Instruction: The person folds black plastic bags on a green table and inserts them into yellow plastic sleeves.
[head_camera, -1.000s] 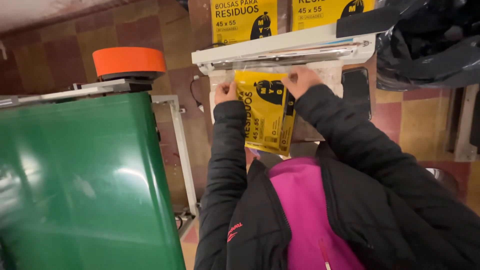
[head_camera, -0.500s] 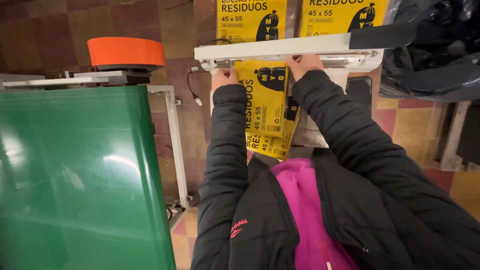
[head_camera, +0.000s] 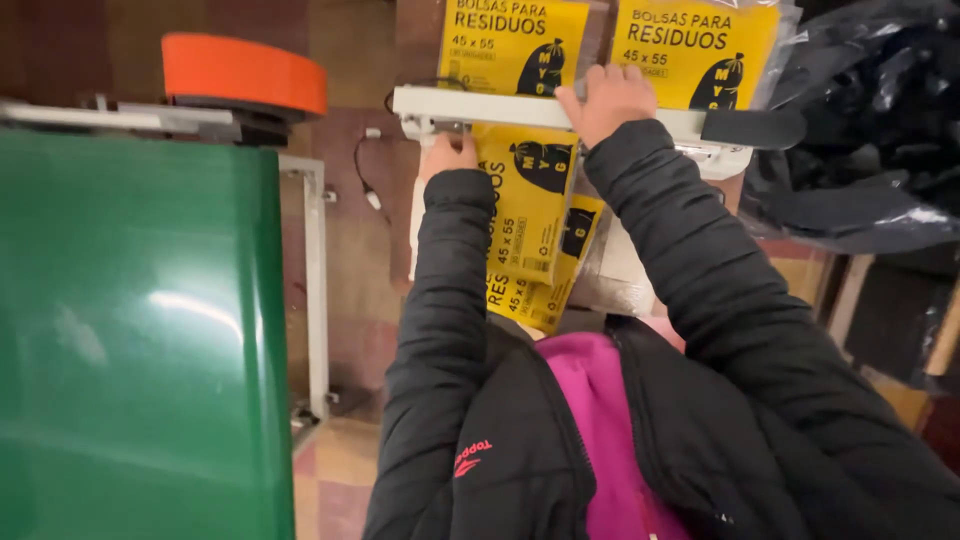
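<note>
A person in a black padded jacket over a pink top works at a white bar-shaped sealing machine (head_camera: 520, 108), seen from above. The right hand (head_camera: 607, 97) lies flat on top of the machine's arm, fingers spread over it. The left hand (head_camera: 449, 155), just below the machine's left end, pinches the edge of a yellow packet (head_camera: 528, 205) that hangs down from under the arm; a second yellow packet (head_camera: 560, 265) lies partly beneath it. Beyond the machine sit two more yellow packets (head_camera: 515, 45). To the machine's left stands a green conveyor belt (head_camera: 130, 330) with an orange roll (head_camera: 243, 75) at its far end. Right of the machine lie black plastic bags (head_camera: 870, 140). Below, a worn red and tan tiled floor (head_camera: 340, 470).
</note>
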